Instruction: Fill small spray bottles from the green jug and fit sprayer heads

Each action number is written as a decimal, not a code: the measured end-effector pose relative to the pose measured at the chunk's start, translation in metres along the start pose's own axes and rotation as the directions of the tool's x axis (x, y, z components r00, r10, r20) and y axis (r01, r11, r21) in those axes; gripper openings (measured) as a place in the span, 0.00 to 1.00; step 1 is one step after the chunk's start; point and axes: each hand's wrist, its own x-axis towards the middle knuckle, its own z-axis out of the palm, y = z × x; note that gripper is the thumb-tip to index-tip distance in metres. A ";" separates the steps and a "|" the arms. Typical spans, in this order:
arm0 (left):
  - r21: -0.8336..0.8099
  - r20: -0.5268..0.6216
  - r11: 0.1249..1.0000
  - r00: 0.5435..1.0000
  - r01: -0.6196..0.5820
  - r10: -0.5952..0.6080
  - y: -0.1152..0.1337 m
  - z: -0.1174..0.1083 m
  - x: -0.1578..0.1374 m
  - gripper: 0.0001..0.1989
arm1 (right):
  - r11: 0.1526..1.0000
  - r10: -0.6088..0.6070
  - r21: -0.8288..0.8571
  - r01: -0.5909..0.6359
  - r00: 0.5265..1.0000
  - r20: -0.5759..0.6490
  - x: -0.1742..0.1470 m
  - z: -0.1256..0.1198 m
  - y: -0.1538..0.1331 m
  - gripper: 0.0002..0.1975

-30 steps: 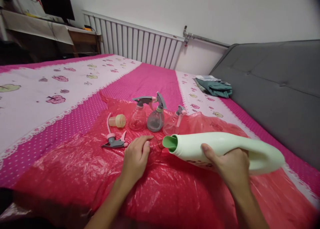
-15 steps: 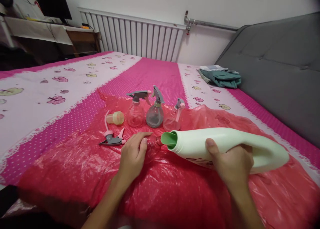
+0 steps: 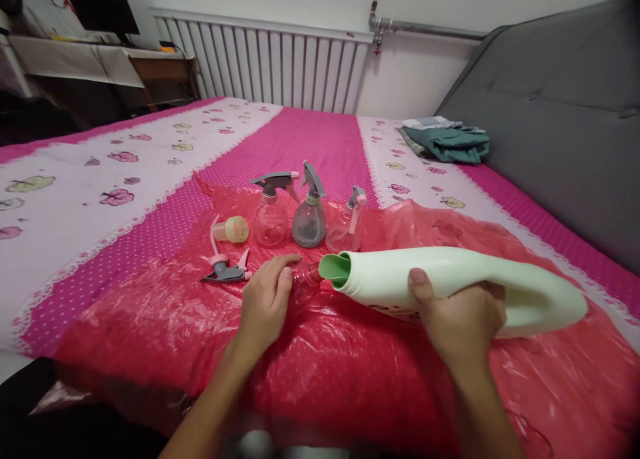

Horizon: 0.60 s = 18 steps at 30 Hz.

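Note:
My right hand [image 3: 457, 312] grips the handle of a large pale green detergent jug [image 3: 400, 275], which lies nearly level with its green spout [image 3: 334, 267] facing left. At that spout is the neck of a clear spray bottle [image 3: 304, 282], tilted toward it, and my left hand [image 3: 267, 295] is wrapped round its body. Whether liquid flows cannot be made out. A detached grey and pink trigger sprayer [image 3: 225, 270] lies left of my left hand. Behind stand three spray bottles with heads on: a clear one [image 3: 271, 222], a grey one [image 3: 309, 224] and another clear one [image 3: 345, 231].
A small bottle with a yellowish cap [image 3: 236, 229] lies on its side. Everything rests on a red plastic sheet [image 3: 350, 379] over a pink patterned bed [image 3: 320, 139]. Folded clothes [image 3: 447, 142] lie far right, beside a grey headboard [image 3: 560, 92]. A radiator [image 3: 270, 62] stands behind.
The view has shifted slightly, so most things sit a little higher in it. Both hands keep their hold, with the jug's spout still at the bottle's neck.

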 end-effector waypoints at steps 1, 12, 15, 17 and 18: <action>-0.003 -0.001 1.000 1.000 0.001 -0.001 0.000 0.000 0.000 0.25 | 1.000 -0.001 -0.003 0.001 1.000 -0.001 0.000 0.000 0.000 0.40; -0.082 -0.034 0.992 0.994 0.098 -0.101 -0.004 0.004 -0.002 0.18 | 1.000 -0.004 -0.025 0.004 1.000 -0.015 -0.002 0.001 0.002 0.40; -0.112 -0.036 0.988 0.993 0.108 -0.113 -0.005 0.005 -0.002 0.16 | 1.000 0.000 -0.020 0.000 1.000 -0.007 -0.002 0.000 0.001 0.41; -0.126 -0.036 0.986 0.992 0.113 -0.118 -0.006 0.005 -0.001 0.15 | 1.000 0.003 -0.020 -0.003 1.000 -0.004 -0.002 0.000 0.001 0.41; -0.131 -0.036 0.985 0.992 0.114 -0.119 -0.006 0.005 -0.001 0.14 | 1.000 0.006 -0.021 -0.006 1.000 -0.002 -0.002 0.000 0.001 0.41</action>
